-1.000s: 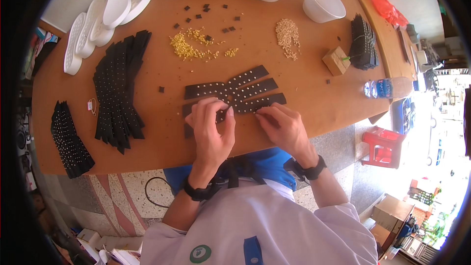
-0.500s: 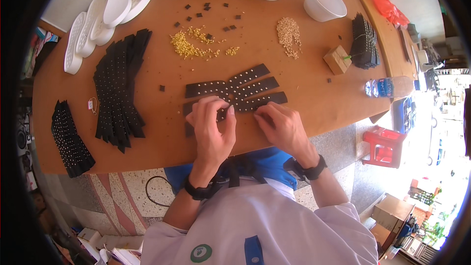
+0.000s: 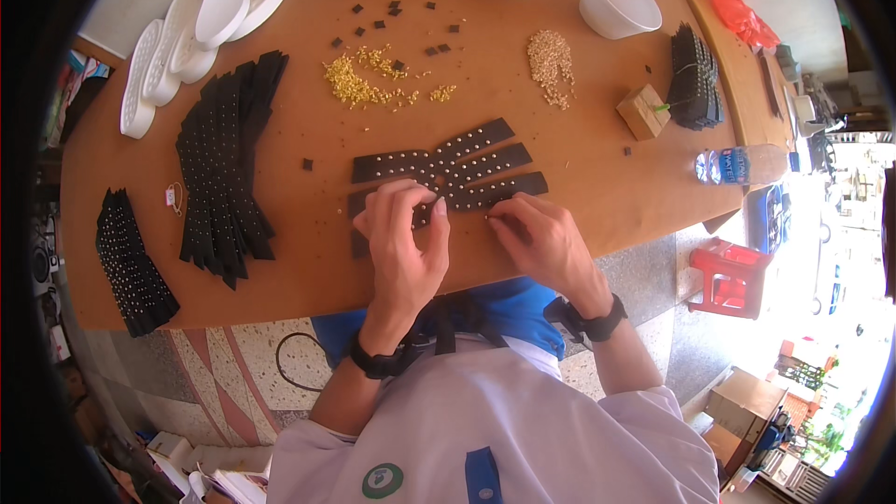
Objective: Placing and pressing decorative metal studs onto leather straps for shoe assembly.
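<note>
Small round silver studs [image 3: 468, 206] are already dotting most visible strips of the splayed black strap piece [image 3: 467, 169] on the brown surface [image 3: 597, 205], while the left hand [image 3: 406, 238], hiding part, and right hand [image 3: 546, 243] are pinching nearly closed, contents unclear.

Prob. was a small footwear wkshop: white shoe soles [image 3: 191, 47] sat upper L of frame, blk studded straps [image 3: 219, 173] lay bunched at L, a blk studded piece [image 3: 485, 164] mid-frame, a heap of tiny gold bits [image 3: 350, 89] top ctr, on a big brown worktable [image 3: 308, 261]. Red plastic stool [image 3: 733, 271] stood R of frame.
</note>
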{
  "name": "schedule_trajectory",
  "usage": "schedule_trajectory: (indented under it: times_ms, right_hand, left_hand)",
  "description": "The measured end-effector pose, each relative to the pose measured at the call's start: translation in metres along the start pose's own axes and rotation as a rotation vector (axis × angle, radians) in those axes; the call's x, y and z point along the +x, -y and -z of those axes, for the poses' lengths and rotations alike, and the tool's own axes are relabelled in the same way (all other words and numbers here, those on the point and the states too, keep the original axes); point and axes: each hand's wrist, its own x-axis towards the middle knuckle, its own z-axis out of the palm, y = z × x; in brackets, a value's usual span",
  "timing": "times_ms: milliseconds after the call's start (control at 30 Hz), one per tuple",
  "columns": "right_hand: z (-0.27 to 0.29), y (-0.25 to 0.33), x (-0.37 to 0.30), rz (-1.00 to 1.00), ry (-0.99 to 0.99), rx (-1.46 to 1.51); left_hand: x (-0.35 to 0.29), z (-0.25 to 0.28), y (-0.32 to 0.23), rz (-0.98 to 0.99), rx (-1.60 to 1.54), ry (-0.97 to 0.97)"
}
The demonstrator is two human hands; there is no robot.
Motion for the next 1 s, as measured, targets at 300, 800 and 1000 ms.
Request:
schedule_trajectory:
  times_ms: [300, 800, 1000]
  right_hand:
    - [-0.003, 0.002, 0.002, 0.067, -0.011, -0.062]
    - [-0.016, -0.001, 0.003, 0.022, -0.200, -0.080]
    - [-0.016, 0.001, 0.003, -0.029, -0.146, -0.125]
  left_hand:
    - [0.000, 0.000, 0.000, -0.007, -0.006, 0.000]
    - [0.000, 0.000, 0.000, 0.005, 0.002, 0.003]
    - [0.000, 0.000, 0.000, 0.002, 0.001, 0.010]
